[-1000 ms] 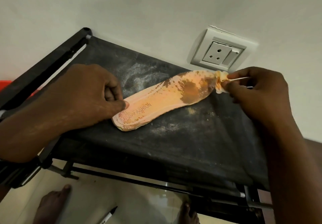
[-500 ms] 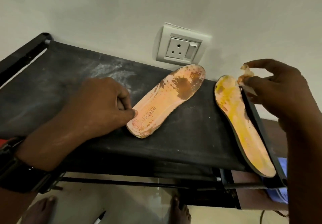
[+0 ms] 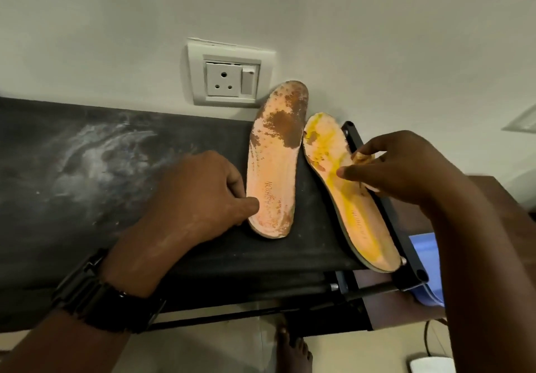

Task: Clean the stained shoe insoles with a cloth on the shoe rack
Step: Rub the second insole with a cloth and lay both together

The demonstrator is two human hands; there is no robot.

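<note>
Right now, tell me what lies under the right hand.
Under the right hand lies the yellow-stained insole, by the rack's side rail. Its fingers pinch a cloth scrap. The insole's edge beneath is covered.

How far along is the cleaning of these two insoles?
Nothing looks finished. The brown-stained insole, whose heel the left hand holds, looks paler at the heel but has brown patches at the toe. In hand: the right hand pinches the cloth over the yellow-stained insole, yellow along its length. Left: both stains.
</note>
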